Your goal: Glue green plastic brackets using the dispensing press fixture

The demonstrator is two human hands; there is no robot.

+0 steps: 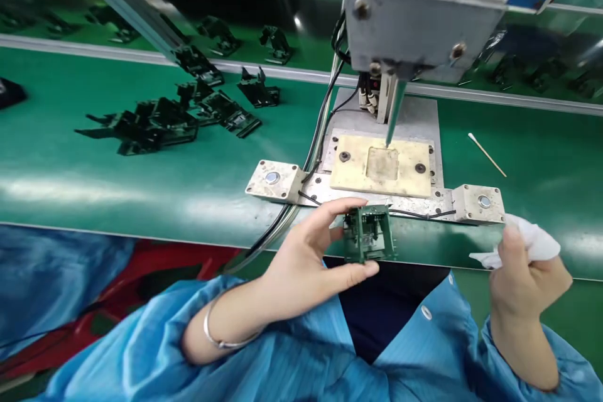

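Dark green, an open-framed part [362, 235] is gripped between thumb and fingers by the left hand [306, 257], just below the frame's centre; a white wipe [536, 241] is clenched in the right hand [525, 279], lower right.

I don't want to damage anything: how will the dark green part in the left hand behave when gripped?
The dark green part will probably feel stiff: its square-cornered frame shows no bending in the left hand. It may be light for its size, given its open middle. Its thin-looking walls might crack if squeezed hard.
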